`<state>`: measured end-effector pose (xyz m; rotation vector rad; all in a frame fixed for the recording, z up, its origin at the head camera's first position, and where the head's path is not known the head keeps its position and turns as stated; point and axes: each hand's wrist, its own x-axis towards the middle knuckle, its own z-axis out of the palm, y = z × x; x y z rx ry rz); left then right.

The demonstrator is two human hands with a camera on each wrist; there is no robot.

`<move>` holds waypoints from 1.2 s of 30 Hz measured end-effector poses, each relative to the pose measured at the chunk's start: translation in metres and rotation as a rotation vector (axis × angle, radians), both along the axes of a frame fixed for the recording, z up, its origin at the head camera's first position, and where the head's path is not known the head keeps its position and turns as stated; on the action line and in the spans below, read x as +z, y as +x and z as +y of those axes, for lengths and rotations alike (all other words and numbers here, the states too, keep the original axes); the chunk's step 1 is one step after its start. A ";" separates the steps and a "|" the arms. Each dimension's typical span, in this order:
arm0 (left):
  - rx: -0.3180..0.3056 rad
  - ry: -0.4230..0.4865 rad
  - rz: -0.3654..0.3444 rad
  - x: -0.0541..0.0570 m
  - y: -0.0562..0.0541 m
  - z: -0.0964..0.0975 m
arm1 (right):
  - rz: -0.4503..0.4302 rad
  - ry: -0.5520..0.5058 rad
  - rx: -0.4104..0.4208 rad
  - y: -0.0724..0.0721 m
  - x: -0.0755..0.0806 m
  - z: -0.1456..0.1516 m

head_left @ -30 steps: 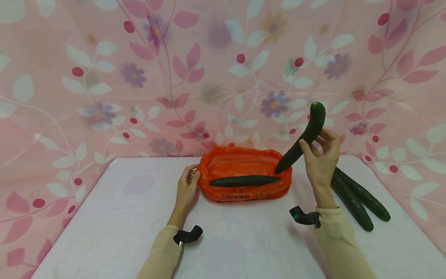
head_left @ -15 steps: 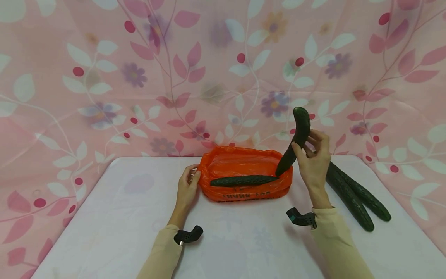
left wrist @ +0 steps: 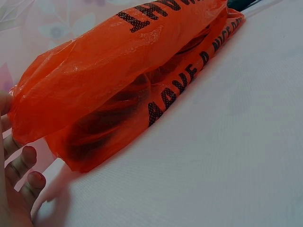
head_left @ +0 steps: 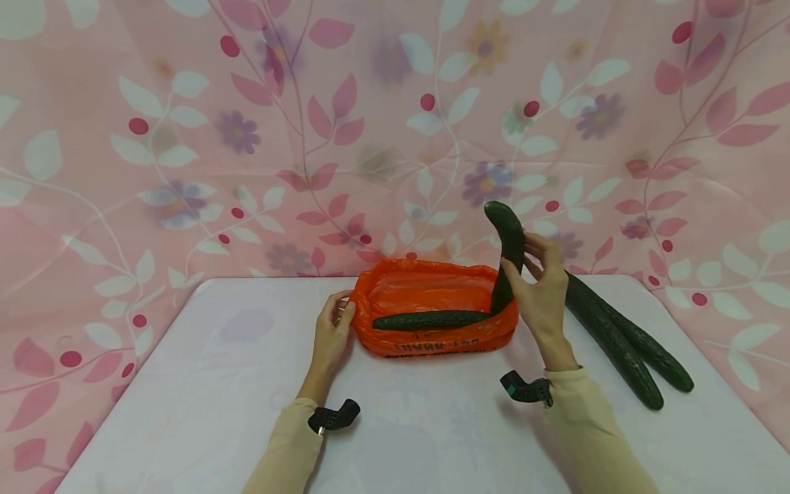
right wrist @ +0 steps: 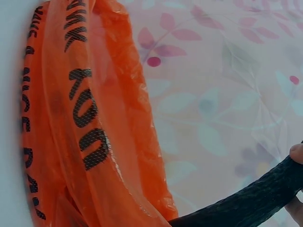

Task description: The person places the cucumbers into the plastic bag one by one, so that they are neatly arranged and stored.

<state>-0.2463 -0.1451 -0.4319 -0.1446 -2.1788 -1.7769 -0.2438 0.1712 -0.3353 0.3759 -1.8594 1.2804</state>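
My right hand [head_left: 543, 298] grips a dark green cucumber [head_left: 509, 240] between thumb and fingers. It stands nearly upright, its curved end on top and its lower end inside the right end of an orange plastic bag [head_left: 432, 281]. Another cucumber [head_left: 428, 320] lies lengthwise in the bag, along the front side. At the bag's left end, my left hand [head_left: 332, 336] pinches the rim between thumb and fingers. In the left wrist view a dark shape shows through the orange plastic [left wrist: 109, 71]. The right wrist view shows the held cucumber [right wrist: 251, 198] passing behind the bag's edge.
Two more cucumbers [head_left: 617, 343] lie side by side on the white tabletop [head_left: 407, 425], right of my right hand. A pink floral cloth [head_left: 382, 137] hangs behind the table. Each wrist carries a small black camera [head_left: 524, 387].
My right hand has moved left with the cucumber, which has tilted more upright as its lower end has gone down into the bag. The left hand and bag have stayed put.
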 end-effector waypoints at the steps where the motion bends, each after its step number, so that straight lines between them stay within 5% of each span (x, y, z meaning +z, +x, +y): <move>1: 0.001 0.000 0.000 0.000 0.000 0.000 | 0.003 0.010 0.005 0.002 0.001 -0.002; 18: -0.004 0.005 0.015 0.001 0.001 0.001 | 0.056 0.129 0.083 0.001 -0.001 -0.017; 28: 0.014 0.008 0.028 0.000 0.001 -0.001 | 0.145 0.239 0.180 -0.029 -0.030 -0.015; 36: 0.000 0.015 0.029 0.000 -0.002 0.000 | 0.130 0.315 0.236 -0.035 -0.035 -0.019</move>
